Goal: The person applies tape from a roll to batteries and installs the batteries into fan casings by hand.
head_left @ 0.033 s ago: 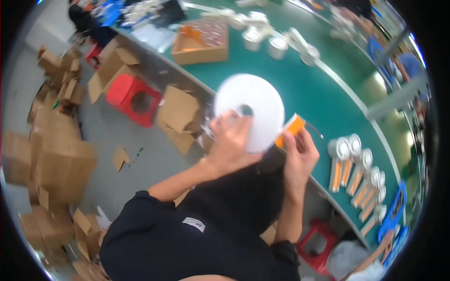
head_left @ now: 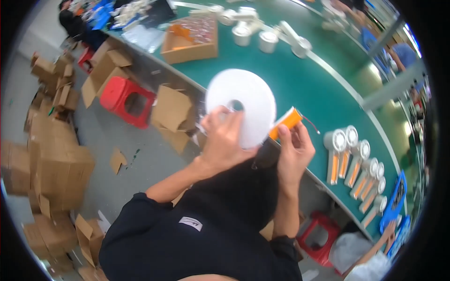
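Hanging just above the near edge of the green table [head_left: 300, 89], a white roll [head_left: 255, 103] with a round centre hole is gripped by the left hand [head_left: 225, 133], its fingers bent across the lower part of the face and its thumb stretched along the bottom rim. Whether any fingertip is sunk into the hole cannot be told. Over the same table edge, an orange battery pack [head_left: 287, 122] is pinched between the thumb and fingers of the right hand [head_left: 296, 152]. A thin red lead [head_left: 310, 124] is trailed from its upper end. Whether the pack is touched by the roll's rim cannot be told.

On the right part of the table, white round-headed devices [head_left: 361, 149] are laid in a row, with orange strips seen along several handles. More white devices [head_left: 268, 42] are set toward the table's far side. At its left, a cardboard tray [head_left: 190, 55] is filled with orange and shiny pieces. At the table's right end, a blue tray [head_left: 394, 206] is placed. Beyond its near edge, a red stool [head_left: 114, 93] and open cartons [head_left: 171, 110] are seen.
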Motion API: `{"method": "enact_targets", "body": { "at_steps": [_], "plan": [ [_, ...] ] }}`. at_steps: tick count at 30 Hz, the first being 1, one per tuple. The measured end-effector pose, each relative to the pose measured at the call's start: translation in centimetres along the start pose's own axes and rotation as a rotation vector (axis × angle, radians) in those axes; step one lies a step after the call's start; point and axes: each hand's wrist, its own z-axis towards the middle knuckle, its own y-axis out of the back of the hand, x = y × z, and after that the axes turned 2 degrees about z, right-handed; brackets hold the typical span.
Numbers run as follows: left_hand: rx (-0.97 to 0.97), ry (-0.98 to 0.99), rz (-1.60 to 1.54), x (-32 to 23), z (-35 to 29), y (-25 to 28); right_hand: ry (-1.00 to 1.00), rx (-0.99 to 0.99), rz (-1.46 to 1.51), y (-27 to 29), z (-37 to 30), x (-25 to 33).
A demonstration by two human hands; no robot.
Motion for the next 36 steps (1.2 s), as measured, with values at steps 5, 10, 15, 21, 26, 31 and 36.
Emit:
{"method": "enact_targets", "body": {
  "at_steps": [5, 10, 15, 21, 26, 31, 36],
  "plan": [
    [-0.102, 0.055, -0.089, -2.1, 0.4, -1.7, 0.101, -0.305, 0.211, -1.8, -1.9, -1.0],
    [-0.145, 0.139, -0.136, -2.3, -0.2, -1.8, 0.205, -0.368, 0.329, -2.3, -4.1, -3.2],
    [-0.038, 0.175, -0.185, -2.3, -0.6, -0.1, 0.879, -0.058, -0.247, 0.9, -1.8, -4.0],
    [0.221, 0.47, -0.521, -1.4, -3.1, 1.6, 0.953, -0.03, -0.525, 1.9, -0.2, -1.6],
    [0.439, 0.241, -0.409, 0.2, -4.1, 2.6, 0.483, -0.321, 0.072, 5.0, 3.6, -1.5],
    [0.138, 0.003, -0.149, 1.3, 0.5, 1.1, 0.087, 0.005, 0.56, 4.9, 1.9, -1.8],
    [0.112, -0.123, -0.182, 0.5, 1.5, 1.1, -0.037, 0.072, 0.544, 4.7, 1.5, -1.1]
  ]
}}
